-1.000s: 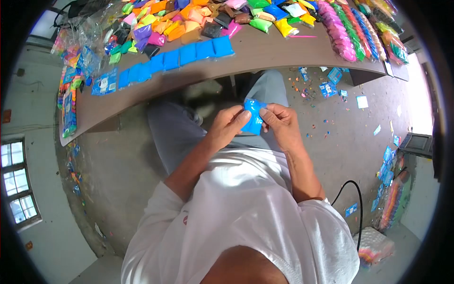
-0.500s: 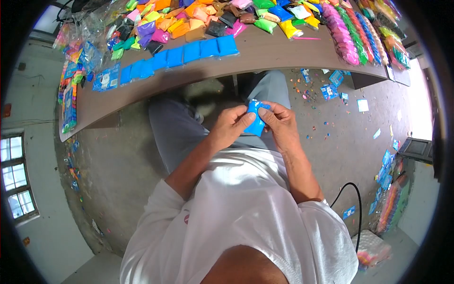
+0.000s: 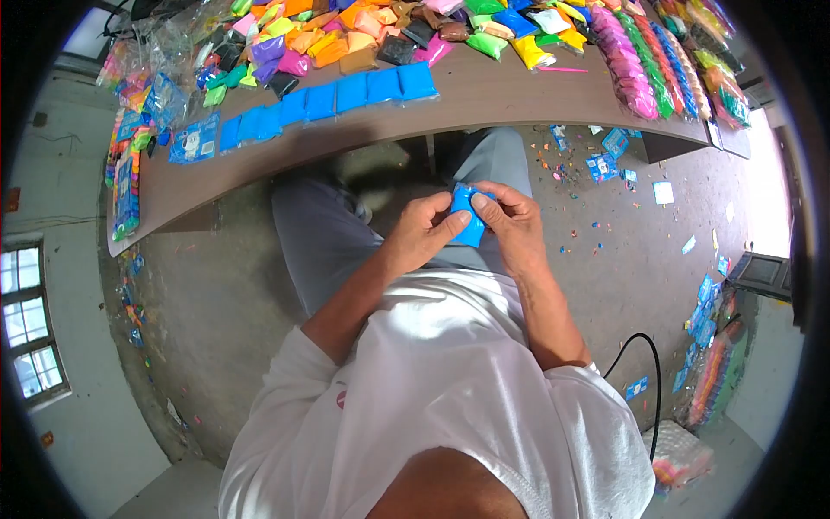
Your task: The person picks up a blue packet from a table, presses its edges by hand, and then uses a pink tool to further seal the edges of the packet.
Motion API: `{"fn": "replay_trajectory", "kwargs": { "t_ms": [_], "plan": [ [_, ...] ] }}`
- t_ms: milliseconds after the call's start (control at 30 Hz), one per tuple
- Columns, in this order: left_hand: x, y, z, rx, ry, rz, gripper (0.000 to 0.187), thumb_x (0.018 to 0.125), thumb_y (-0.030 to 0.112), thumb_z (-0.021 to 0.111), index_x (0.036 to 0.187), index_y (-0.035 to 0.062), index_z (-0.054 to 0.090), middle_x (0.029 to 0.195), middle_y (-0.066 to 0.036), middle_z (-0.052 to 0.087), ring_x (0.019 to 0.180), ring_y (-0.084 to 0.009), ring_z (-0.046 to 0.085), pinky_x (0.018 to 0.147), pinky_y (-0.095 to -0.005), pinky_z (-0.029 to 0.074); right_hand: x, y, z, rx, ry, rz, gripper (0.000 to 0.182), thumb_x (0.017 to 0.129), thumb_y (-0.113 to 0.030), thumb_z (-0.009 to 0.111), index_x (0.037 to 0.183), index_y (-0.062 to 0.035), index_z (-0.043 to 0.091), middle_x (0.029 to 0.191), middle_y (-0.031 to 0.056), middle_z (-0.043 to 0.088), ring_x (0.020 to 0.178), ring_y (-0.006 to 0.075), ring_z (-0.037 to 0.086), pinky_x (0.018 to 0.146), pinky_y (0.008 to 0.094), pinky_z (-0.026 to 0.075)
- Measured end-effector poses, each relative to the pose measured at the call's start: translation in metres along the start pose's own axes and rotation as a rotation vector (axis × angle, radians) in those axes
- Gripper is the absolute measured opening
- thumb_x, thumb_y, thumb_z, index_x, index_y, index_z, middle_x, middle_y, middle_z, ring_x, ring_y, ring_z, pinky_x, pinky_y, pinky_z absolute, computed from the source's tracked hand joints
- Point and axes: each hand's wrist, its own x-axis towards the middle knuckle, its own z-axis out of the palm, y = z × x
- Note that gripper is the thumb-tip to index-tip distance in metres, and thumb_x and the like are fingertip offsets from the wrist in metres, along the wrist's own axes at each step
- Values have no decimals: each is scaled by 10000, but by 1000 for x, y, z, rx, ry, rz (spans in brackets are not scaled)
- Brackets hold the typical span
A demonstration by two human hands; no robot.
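Note:
Between my two hands, above my lap, is a small blue packet (image 3: 468, 232) in shiny clear wrapping. My left hand (image 3: 424, 228) pinches its left side, thumb on the front face. My right hand (image 3: 512, 217) grips the upper right part, its thumb pressed near the top edge. The fingers behind the packet are partly hidden. Ahead of my hands, a strip of joined blue packets (image 3: 321, 102) lies along the front of the brown table (image 3: 519, 97).
Loose packets in many colours (image 3: 346, 39) pile up at the table's back. Rows of bagged packets (image 3: 624, 65) lie at the right, and a printed blue card (image 3: 195, 141) at the left. Scraps and blue cards (image 3: 603, 168) litter the floor. A black cable (image 3: 657, 381) curves at lower right.
My thumbs have shifted slightly on the blue packet, the left one a little to the right. Both hands still hold it in nearly the same place.

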Motion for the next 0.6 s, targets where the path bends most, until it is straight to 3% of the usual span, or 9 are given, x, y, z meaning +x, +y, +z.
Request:
{"fn": "replay_trajectory", "kwargs": {
  "t_ms": [300,400,467,500,567,600],
  "plan": [
    [0,-3,1,54,-11,-36,270,916,220,577,1043,-18,590,880,-23,624,805,-64,553,718,-250,486,5,2,-6,46,-65,-44,165,864,-155,656,904,4,664,787,-21,616,687,31,498,618,201,417],
    [0,0,2,41,-5,-39,261,916,211,574,1034,-20,594,879,-24,624,795,-61,550,711,-251,486,9,2,-14,155,-107,112,187,879,-181,637,894,4,660,781,-18,619,698,42,517,632,209,431],
    [1,1,5,25,71,44,282,900,259,592,891,-22,592,685,2,527,644,-50,443,556,-255,405,13,-3,-14,56,-143,95,211,889,-207,626,880,0,665,770,-10,624,705,52,532,641,210,440],
    [0,0,4,25,72,45,282,900,259,592,891,-22,592,685,2,527,644,-50,443,556,-255,405,14,-7,-12,55,-144,94,211,889,-207,626,880,0,665,770,-10,624,705,52,532,641,210,440],
    [0,-2,1,87,-15,-46,238,915,210,573,983,-16,601,837,-15,614,766,-54,531,686,-245,471,16,-15,-7,-19,-158,55,204,887,-202,630,864,-3,668,762,-4,628,699,55,536,632,212,444],
    [1,-4,0,86,-13,-45,238,915,210,573,983,-16,601,837,-15,614,766,-54,531,686,-245,471,18,-14,-8,-21,-160,56,204,887,-202,630,864,-3,668,762,-4,628,699,55,536,632,212,444]
  ]
}}
